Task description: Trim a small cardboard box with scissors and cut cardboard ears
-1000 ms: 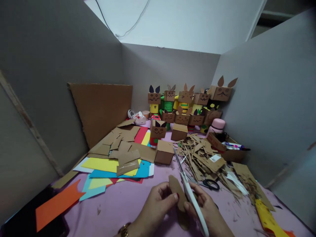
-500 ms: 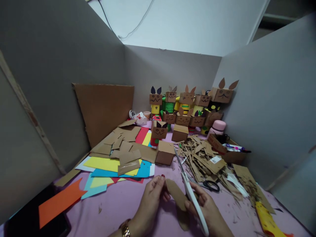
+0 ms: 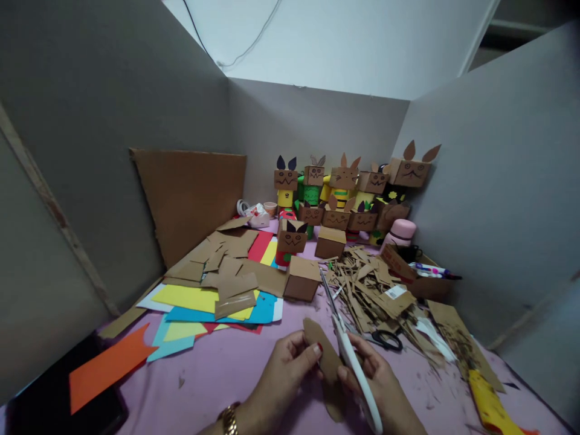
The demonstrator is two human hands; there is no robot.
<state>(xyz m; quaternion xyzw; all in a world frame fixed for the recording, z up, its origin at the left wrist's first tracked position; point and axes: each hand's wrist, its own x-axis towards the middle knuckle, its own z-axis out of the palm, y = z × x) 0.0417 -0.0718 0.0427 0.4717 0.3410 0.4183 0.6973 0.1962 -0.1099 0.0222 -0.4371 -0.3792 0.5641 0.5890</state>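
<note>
My left hand (image 3: 290, 362), with a gold watch or bracelet at the wrist, pinches the left edge of a long cardboard piece (image 3: 327, 368) with rounded ends. On its other side, my right hand (image 3: 369, 374) is closed around white-handled scissors (image 3: 356, 368), whose blades point away from me, and its thumb touches the cardboard. The fingers partly hide the piece's edges. Beyond the hands stand a plain cardboard box (image 3: 302, 278) and a cat-faced cardboard figure (image 3: 292, 238).
Cardboard pieces (image 3: 233, 284) and coloured sheets (image 3: 190, 301) lie at the left, with an orange sheet (image 3: 109, 368) nearer. Cardboard scraps (image 3: 362, 284), black-handled scissors (image 3: 386, 339) and a box of markers (image 3: 426, 281) are at the right. More figures (image 3: 344, 181) stand behind.
My left hand has shifted right along the cardboard piece, its thumb now on the edge. The piece has turned more upright. The scissors have hardly moved.
</note>
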